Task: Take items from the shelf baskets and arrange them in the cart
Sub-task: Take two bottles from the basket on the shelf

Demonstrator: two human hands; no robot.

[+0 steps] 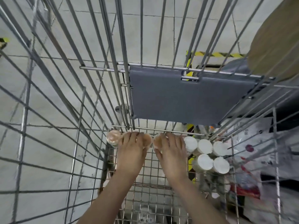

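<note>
Two bare forearms reach down into the wire cart (pixel 90 159), near edge at the bottom of the view. Left hand (pixel 131 151) lies palm down on brown-lidded cups (pixel 114 137) at the cart's far left corner, fingers spread over the lids; one cup sits just left of the hand, uncovered, another shows at its right side. Grip: fingers laid across the tops, loosely bent, whether they clasp a cup cannot be told. Right hand (pixel 172 151) lies just beside it on another brown cup (pixel 157 142), thumb down the cup's near side, fingers curled over the lid, holding it. The two hands are near each other, not touching. Right of the right hand, five white-lidded cups (pixel 205 162) stand packed together in two rows, touching, against the cart's far right side. Beyond the hands, a grey plastic flap (pixel 186 97) hangs on the cart's far wall. Through the right wall, printed plastic bags (pixel 252 159), blurred. Concrete floor (pixel 48 78) below, with yellow-black tape (pixel 216 54) further off.
</note>
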